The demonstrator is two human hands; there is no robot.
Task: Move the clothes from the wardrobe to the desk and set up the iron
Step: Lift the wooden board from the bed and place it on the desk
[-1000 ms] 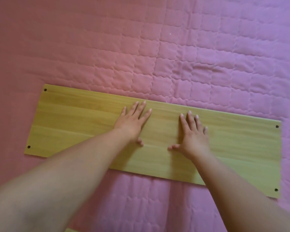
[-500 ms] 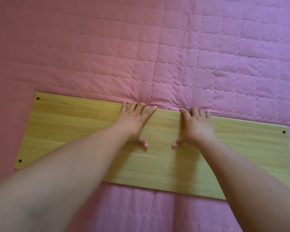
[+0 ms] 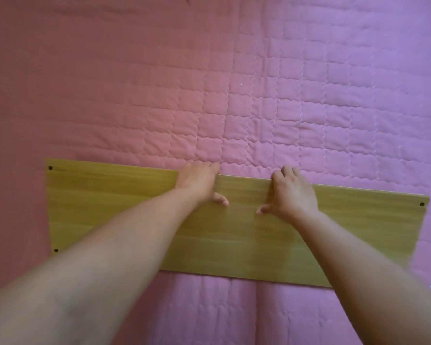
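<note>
Wood-grain board (image 3: 125,207), a long panel with screw holes at its corners, lies flat on the pink quilted bedspread (image 3: 259,108), and both hands grasp its far edge: left hand (image 3: 197,183) and right hand (image 3: 291,195) each curl their fingers over that edge, thumbs on top. No clothes, iron, wardrobe or desk show here, so judging by this view the task's main steps all remain.

One board (image 3: 135,207), one quilt (image 3: 284,95), two hands.
</note>
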